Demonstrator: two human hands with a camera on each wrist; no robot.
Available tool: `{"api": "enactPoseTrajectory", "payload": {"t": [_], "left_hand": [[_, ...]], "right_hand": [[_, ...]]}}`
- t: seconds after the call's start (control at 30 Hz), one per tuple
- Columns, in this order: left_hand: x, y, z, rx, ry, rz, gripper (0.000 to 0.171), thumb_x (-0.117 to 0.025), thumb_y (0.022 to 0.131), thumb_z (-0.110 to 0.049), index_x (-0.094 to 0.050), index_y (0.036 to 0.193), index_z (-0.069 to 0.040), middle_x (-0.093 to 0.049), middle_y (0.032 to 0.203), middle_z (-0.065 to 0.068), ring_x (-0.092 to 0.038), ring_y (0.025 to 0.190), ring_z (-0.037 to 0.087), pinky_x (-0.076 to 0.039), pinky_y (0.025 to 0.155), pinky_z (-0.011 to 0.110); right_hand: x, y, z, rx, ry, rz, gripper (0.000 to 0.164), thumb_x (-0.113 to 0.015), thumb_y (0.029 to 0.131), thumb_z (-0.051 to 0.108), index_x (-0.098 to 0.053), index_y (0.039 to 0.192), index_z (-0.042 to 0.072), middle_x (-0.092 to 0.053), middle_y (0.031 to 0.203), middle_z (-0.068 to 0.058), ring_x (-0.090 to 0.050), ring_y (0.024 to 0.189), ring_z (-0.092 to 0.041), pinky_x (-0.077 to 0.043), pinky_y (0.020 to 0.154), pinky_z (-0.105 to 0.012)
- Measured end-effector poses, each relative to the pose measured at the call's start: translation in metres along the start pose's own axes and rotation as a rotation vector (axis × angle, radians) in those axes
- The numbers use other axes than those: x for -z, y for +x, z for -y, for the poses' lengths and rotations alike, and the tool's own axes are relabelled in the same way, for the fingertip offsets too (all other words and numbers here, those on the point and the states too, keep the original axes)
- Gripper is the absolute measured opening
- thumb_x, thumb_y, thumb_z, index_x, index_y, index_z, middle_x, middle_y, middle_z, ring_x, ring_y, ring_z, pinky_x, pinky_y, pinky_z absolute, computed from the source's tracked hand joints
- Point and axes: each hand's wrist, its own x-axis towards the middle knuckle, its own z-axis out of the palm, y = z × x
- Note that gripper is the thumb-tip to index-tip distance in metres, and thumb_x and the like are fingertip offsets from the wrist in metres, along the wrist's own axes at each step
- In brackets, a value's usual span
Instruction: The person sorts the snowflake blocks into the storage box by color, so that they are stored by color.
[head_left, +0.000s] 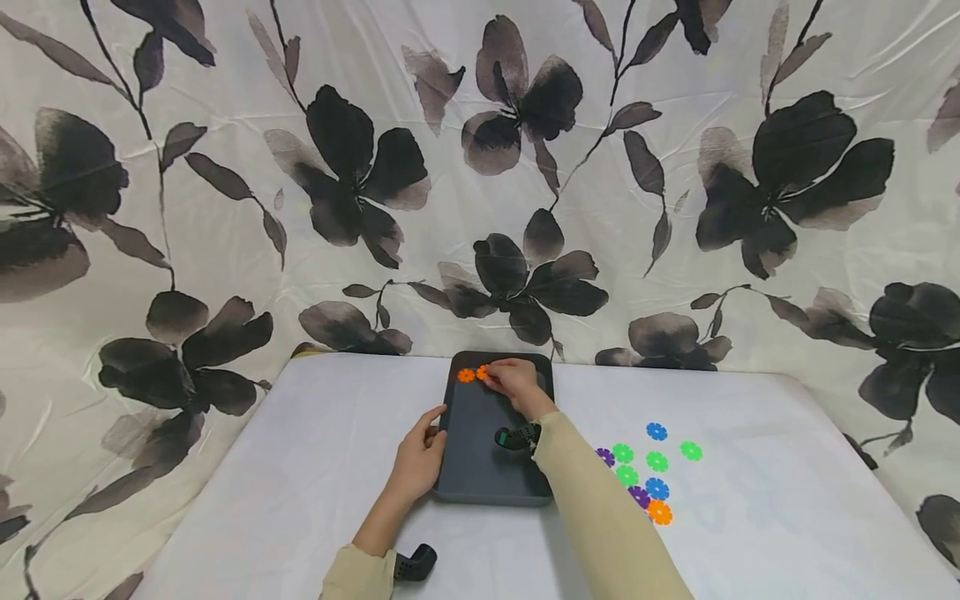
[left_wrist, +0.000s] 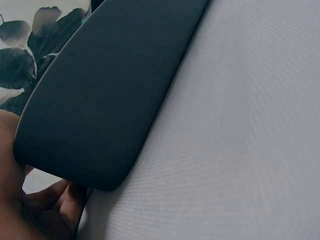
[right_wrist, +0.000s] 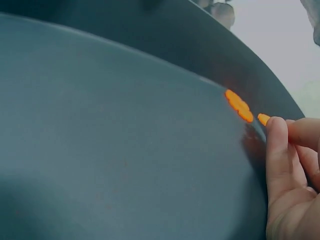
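My right hand [head_left: 517, 385] pinches an orange notched plastic disc [right_wrist: 263, 119] between thumb and fingertips, at the far end of a dark grey tray [head_left: 480, 467]. Just left of it, another orange disc [head_left: 466, 376] lies in the tray, near the far wall. My left hand [head_left: 417, 457] rests against the tray's left side, its index finger and thumb touching the edge. In the left wrist view, that hand [left_wrist: 12, 200] is partly cut off beside the tray's outer wall [left_wrist: 100, 100], with some fingers bent low.
Right of the tray, loose notched discs lie on the white tabletop [head_left: 750, 500]: several green [head_left: 657, 461], blue [head_left: 657, 431] and purple ones [head_left: 639, 497], plus an orange one [head_left: 660, 512]. My right sleeve [head_left: 600, 508] partly covers this group. A floral cloth [head_left: 517, 192] hangs behind the table.
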Motion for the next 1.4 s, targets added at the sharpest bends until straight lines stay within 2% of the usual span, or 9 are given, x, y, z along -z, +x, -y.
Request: {"api": "enactPoseTrajectory", "payload": {"t": [0.27, 0.53, 1.0, 1.17, 1.4], "left_hand": [[-0.001, 0.0, 0.0, 0.0, -0.015, 0.006, 0.042, -0.05, 0.1, -0.009, -0.05, 0.142, -0.012, -0.062, 0.11, 0.015, -0.057, 0.087, 0.02, -0.047, 0.072, 0.036], [-0.002, 0.001, -0.002, -0.001, -0.009, 0.0, 0.042, -0.05, 0.1, -0.01, -0.05, 0.142, -0.014, -0.062, 0.111, 0.015, -0.058, 0.089, 0.021, -0.047, 0.074, 0.038], [-0.004, 0.0, -0.002, -0.003, -0.018, 0.002, 0.042, -0.05, 0.1, -0.009, -0.049, 0.142, -0.013, -0.062, 0.109, 0.014, -0.056, 0.086, 0.019, -0.047, 0.072, 0.036], [-0.002, 0.0, -0.002, -0.004, -0.012, 0.001, 0.042, -0.05, 0.1, -0.01, -0.049, 0.142, -0.013, -0.062, 0.11, 0.014, -0.056, 0.087, 0.019, -0.047, 0.073, 0.036], [0.0, 0.0, -0.002, 0.0, -0.015, 0.0, 0.042, -0.05, 0.1, -0.009, -0.05, 0.142, -0.013, -0.062, 0.109, 0.014, -0.057, 0.086, 0.019, -0.047, 0.073, 0.036]], "right_hand": [[0.001, -0.001, 0.001, 0.021, -0.053, -0.008, 0.02, -0.068, 0.088, -0.003, -0.067, 0.107, -0.008, -0.064, 0.099, -0.017, -0.065, 0.066, -0.012, -0.054, 0.066, -0.024], [0.002, -0.001, 0.004, 0.014, -0.055, -0.016, 0.022, -0.068, 0.088, -0.003, -0.066, 0.109, -0.009, -0.065, 0.099, -0.019, -0.068, 0.072, -0.016, -0.054, 0.067, -0.026], [-0.002, 0.003, -0.003, 0.062, -0.175, -0.096, 0.017, -0.069, 0.087, -0.002, -0.067, 0.103, -0.008, -0.064, 0.093, -0.02, -0.064, 0.055, -0.011, -0.053, 0.058, -0.024], [-0.005, 0.003, -0.004, 0.083, -0.187, -0.126, 0.016, -0.07, 0.086, -0.004, -0.068, 0.101, -0.008, -0.065, 0.089, -0.02, -0.063, 0.051, -0.01, -0.053, 0.054, -0.023], [-0.008, 0.0, -0.004, 0.107, -0.188, -0.122, 0.014, -0.07, 0.085, -0.004, -0.069, 0.098, -0.009, -0.065, 0.083, -0.019, -0.063, 0.05, -0.011, -0.052, 0.053, -0.023]]}}
